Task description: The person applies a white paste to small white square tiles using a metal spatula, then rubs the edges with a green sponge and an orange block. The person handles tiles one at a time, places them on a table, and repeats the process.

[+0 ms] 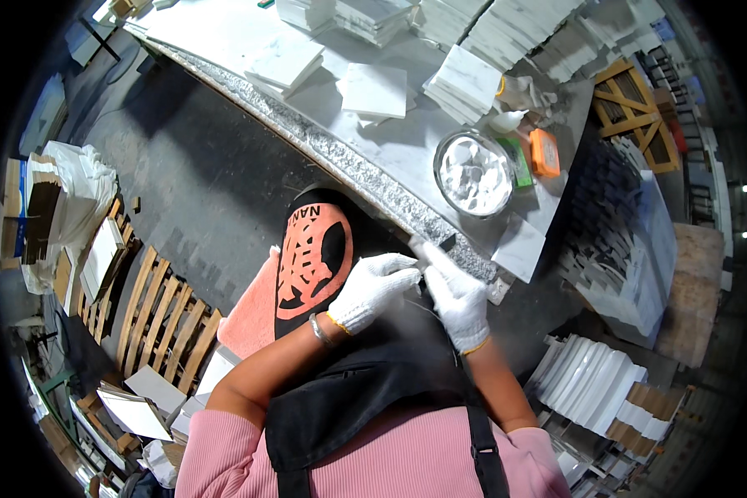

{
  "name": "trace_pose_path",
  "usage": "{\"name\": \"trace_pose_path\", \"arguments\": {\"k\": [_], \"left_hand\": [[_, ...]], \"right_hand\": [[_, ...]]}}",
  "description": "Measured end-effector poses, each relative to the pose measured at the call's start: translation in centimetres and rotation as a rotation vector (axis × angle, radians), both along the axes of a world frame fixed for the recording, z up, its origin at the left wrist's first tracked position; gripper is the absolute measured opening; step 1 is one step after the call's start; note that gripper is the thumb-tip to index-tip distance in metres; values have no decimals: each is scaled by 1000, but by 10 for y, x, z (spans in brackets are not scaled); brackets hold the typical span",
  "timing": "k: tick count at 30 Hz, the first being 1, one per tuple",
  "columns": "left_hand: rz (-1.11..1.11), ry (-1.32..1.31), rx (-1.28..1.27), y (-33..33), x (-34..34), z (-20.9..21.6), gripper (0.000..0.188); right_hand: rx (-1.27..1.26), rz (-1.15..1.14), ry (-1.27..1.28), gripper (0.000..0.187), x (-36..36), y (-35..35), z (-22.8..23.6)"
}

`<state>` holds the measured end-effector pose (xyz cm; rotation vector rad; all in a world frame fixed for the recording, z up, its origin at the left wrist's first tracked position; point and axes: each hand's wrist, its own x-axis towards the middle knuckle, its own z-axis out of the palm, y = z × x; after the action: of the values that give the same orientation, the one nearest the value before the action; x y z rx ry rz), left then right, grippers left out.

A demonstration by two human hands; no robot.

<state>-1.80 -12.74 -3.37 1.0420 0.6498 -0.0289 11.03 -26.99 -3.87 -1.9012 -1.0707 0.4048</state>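
Note:
Both hands wear white knit gloves and meet above my lap, close to the table's front edge. My left hand (375, 292) has its fingers bent together, pointing toward the other glove; whatever may be in them is hidden. My right hand (458, 300) is closed beside it, its fingertips smeared by motion. By its fingers shows a small dark flat piece (448, 242), too unclear to name. Beyond the hands, a clear round bowl (440, 184) holds white, lumpy stuff. Near it lies a square white marble tile (519, 247) at the table corner.
The marble-topped table (307, 124) has a rough front edge and carries stacked tiles (465, 83). Beside the bowl are a green box (519, 162), an orange box (544, 153) and a white bottle (506, 121). Wooden pallets (158, 307) lie left; more tile stacks (589, 382) stand right.

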Motion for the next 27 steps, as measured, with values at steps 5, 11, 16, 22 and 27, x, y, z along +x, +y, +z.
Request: {"name": "trace_pose_path", "arguments": {"k": [5, 11, 16, 22, 27], "left_hand": [[17, 3, 22, -1, -2, -2, 38], [-5, -20, 105, -1, -2, -2, 36], [18, 15, 34, -1, 0, 9, 30], [32, 4, -10, 2, 0, 3, 34], [25, -8, 10, -1, 1, 8, 36]], "right_hand": [[-219, -226, 323, 39, 4, 5, 20], [-73, 58, -182, 38, -8, 4, 20], [-231, -145, 202, 38, 8, 0, 18], [-144, -67, 66, 38, 1, 3, 12], [-127, -66, -6, 38, 1, 4, 14]]}}
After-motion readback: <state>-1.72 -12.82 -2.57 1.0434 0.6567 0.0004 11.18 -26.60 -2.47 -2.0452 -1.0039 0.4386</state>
